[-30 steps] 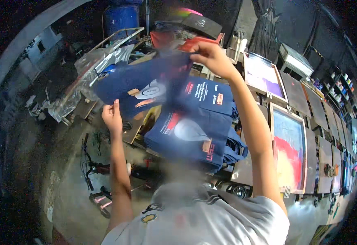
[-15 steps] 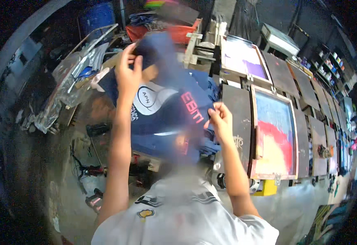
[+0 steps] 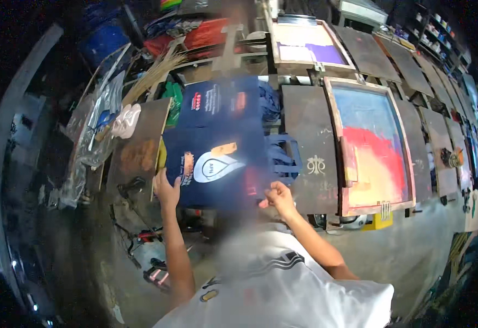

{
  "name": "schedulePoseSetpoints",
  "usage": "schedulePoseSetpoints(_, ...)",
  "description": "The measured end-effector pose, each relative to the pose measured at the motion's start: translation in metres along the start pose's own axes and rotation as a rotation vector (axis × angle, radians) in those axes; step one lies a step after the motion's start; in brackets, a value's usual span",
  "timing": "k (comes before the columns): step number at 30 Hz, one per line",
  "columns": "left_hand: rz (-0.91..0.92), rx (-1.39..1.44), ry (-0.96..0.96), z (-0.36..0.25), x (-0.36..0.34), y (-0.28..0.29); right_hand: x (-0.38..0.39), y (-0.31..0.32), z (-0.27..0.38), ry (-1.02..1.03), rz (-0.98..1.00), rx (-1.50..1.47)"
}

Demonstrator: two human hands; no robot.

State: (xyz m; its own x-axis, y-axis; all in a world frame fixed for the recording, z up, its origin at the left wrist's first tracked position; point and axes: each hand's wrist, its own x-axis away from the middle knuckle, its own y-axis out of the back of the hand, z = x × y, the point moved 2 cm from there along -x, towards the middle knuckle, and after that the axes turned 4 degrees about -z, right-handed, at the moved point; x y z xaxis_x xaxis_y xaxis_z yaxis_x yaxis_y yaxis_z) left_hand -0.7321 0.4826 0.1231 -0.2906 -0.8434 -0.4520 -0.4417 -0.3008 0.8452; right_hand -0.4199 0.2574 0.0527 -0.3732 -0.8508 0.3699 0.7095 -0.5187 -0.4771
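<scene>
A navy cloth tote bag (image 3: 195, 143) lies nearly flat before me, bearing a white drop-shaped print and small orange patches. Its loop handles (image 3: 285, 158) stick out to the right. At the near left corner, my left hand (image 3: 167, 191) has its thumb and fingers on either side of the bag's edge. My right hand (image 3: 279, 198) pinches the near right corner with fingers curled. Just beyond lies a second navy bag (image 3: 222, 104) with light and red printing. A blurred streak down the middle hides part of both bags.
Dark boards (image 3: 310, 126) line the right side, along with a wooden-framed printing screen (image 3: 373, 104) smeared red and a purple-stained screen (image 3: 299, 41). On the left are a pinkish-white object (image 3: 126, 121), plastic sheeting (image 3: 99, 145) and a brown-stained board (image 3: 154, 123). A yellow block (image 3: 380, 221) sits below the near screen.
The tote bag, held up and tilted before, now lies flat. My left hand has come down toward me to its near left corner; my right hand has also moved nearer.
</scene>
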Motion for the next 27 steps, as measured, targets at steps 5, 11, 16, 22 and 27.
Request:
schedulePoseSetpoints(5,0.052,-0.117,0.465,0.047,0.044,0.015,-0.002,0.002,0.001,-0.061,0.144,0.07)
schedulePoseSetpoints(11,-0.091,0.134,0.45,0.05,0.07,0.018,0.011,-0.002,0.002,-0.111,0.253,0.117)
schedulePoseSetpoints(16,-0.215,0.202,0.37,0.019,0.044,0.024,0.01,0.014,-0.002,-0.127,0.269,0.125)
schedulePoseSetpoints(22,-0.159,0.433,0.236,-0.02,0.005,0.019,0.022,0.022,-0.008,-0.117,0.248,0.164)
schedulePoseSetpoints(27,-0.016,0.529,0.142,-0.029,-0.03,0.018,0.002,0.017,-0.01,-0.147,0.213,0.168)
